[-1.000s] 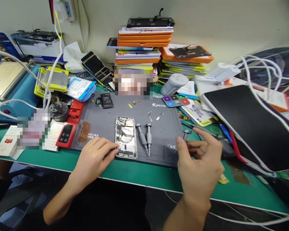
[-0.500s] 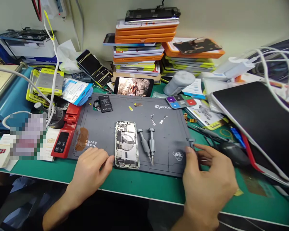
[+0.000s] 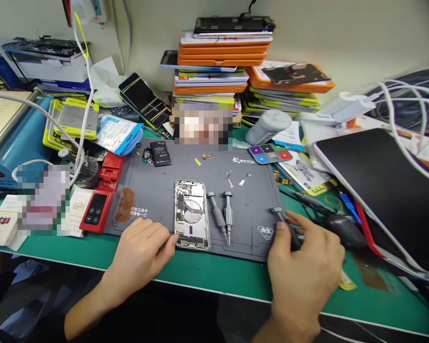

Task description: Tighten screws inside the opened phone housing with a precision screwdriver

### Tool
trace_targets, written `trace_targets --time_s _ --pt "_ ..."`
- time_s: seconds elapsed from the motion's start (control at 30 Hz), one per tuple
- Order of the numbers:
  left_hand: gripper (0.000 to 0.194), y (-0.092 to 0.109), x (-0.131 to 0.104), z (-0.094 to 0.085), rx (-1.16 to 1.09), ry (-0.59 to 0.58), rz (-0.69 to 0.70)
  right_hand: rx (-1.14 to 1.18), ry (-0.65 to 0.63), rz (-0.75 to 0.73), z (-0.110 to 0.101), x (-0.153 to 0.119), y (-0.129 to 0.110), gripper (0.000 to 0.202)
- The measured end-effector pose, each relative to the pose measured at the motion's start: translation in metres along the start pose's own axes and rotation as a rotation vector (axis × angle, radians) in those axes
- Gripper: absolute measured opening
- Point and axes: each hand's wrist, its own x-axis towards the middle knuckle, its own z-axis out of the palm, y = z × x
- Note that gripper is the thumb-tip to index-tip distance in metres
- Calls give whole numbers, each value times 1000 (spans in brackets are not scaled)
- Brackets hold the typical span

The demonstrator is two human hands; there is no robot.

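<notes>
An opened smartphone [image 3: 192, 214] lies on the grey work mat [image 3: 236, 174] with its inner parts showing. My left hand [image 3: 145, 247] rests at the mat's front edge, fingers curled in. Its thumb tip meets or nearly meets the phone's lower left edge, and nothing shows in the hand. My right hand [image 3: 305, 262] grips a dark screwdriver [image 3: 293, 238] with a grey cap over the mat's right edge; its tip is hidden by the hand. Right of the phone lie a grey screwdriver [image 3: 217, 214] and a second grey screwdriver [image 3: 228, 214].
A phone battery [image 3: 160, 153] and small metal parts [image 3: 229, 181] lie on the mat. A red device [image 3: 96, 212] stands left. Boxes [image 3: 221, 57] are stacked behind. A grey bottle [image 3: 268, 126] stands at the back; a large black panel [image 3: 386, 190] leans at right.
My right hand has brought the dark screwdriver slightly left and tilted its cap towards the mat. My left thumb has come closer to the phone. The whole view has shifted a little.
</notes>
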Motion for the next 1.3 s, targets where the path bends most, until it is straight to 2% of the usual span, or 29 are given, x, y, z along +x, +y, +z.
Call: trace_targets --time_s 0.23,0.87,1.2,1.3 --pt "39 -1 -1 1 21 6 14 53 -8 38 -1 0 -1 50" --pt "41 -2 -3 1 49 -1 12 6 -23 -82 3 -2 4 66" --pt "40 -1 -4 1 40 -3 7 54 2 -84 2 -1 2 54" --pt "40 -2 -3 2 40 3 13 70 64 -136 3 -1 5 49"
